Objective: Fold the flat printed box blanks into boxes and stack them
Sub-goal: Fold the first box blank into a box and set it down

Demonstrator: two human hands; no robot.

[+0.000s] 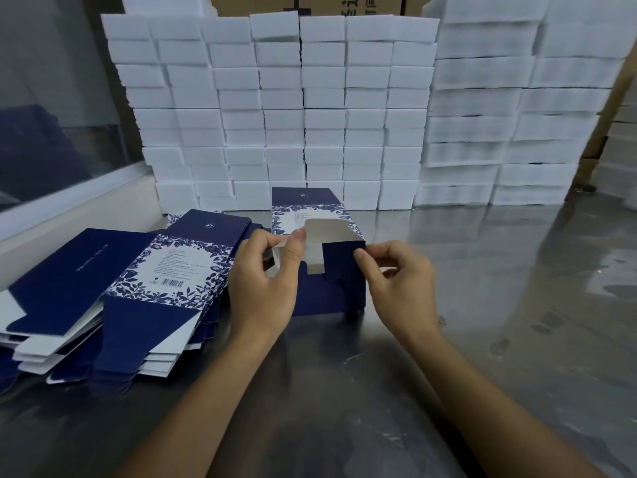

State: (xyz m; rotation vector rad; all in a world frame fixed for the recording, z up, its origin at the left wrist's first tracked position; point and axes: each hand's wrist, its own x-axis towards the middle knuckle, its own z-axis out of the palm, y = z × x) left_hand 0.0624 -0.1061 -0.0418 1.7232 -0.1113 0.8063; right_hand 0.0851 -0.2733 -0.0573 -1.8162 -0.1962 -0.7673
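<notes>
A half-formed navy box (327,270) with a blue-and-white floral panel stands upright at the centre of the frame, its white-lined top flaps open, while a loose, fanned pile of flat blanks (113,291) in the same print lies at the lower left, just beside it.

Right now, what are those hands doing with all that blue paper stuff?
A person is folding a flat printed card into a box. Both hands hold one half-opened blue box standing on the shiny metal table: the left hand pinches a white flap at its open end, and the right hand steadies the corner. A messy pile of flat blanks waits on the left. White foam blocks are stacked like a wall behind. No finished stack is visible.
</notes>
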